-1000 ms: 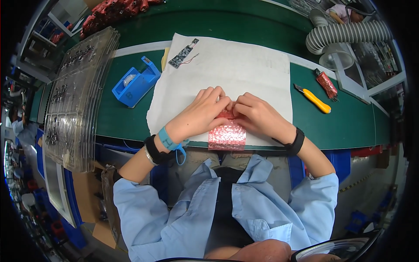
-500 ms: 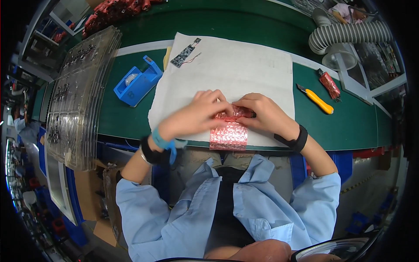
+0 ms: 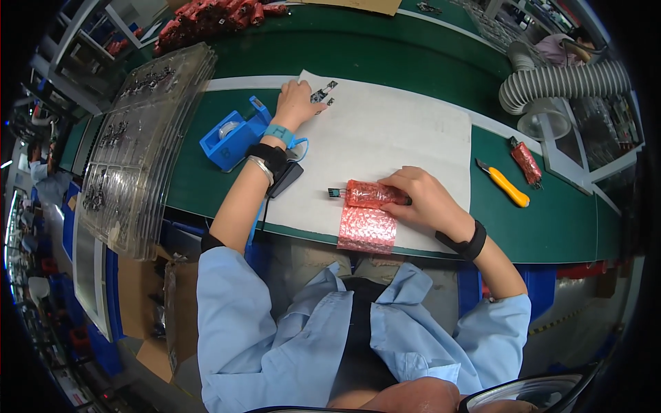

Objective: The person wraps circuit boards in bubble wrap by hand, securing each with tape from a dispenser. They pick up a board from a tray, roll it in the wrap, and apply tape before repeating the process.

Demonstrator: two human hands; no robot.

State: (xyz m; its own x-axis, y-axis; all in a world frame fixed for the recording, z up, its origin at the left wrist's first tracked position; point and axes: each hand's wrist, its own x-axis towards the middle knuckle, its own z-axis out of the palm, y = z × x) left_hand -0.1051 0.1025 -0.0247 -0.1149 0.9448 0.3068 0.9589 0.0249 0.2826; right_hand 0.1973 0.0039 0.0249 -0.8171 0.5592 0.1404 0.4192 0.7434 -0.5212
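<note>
My right hand (image 3: 420, 196) grips a red bubble-wrapped roll (image 3: 368, 194), fingers over its right end. A small dark piece of circuit board (image 3: 336, 193) pokes out of the roll's left end. A loose tail of pink bubble wrap (image 3: 367, 230) hangs from the roll over the table's front edge. At the far left of the white paper sheet (image 3: 406, 131), my left hand (image 3: 296, 104) is over a dark patterned circuit board (image 3: 323, 93), thumb and fingers apart. It covers the near part of that board. A blue tape dispenser (image 3: 231, 141) stands beside my left forearm.
A yellow utility knife (image 3: 504, 184) and another red wrapped piece (image 3: 526, 164) lie on the right. Stacked clear trays (image 3: 141, 138) stand at left, a red pile (image 3: 210, 26) far left. A ribbed grey duct (image 3: 564, 81) hangs at far right. A dark object (image 3: 286, 180) sits beneath my left forearm.
My left hand has left the roll and reached forward and left to the circuit board. The bubble wrap is rolled up around its contents in my right hand, which stays nearly in place.
</note>
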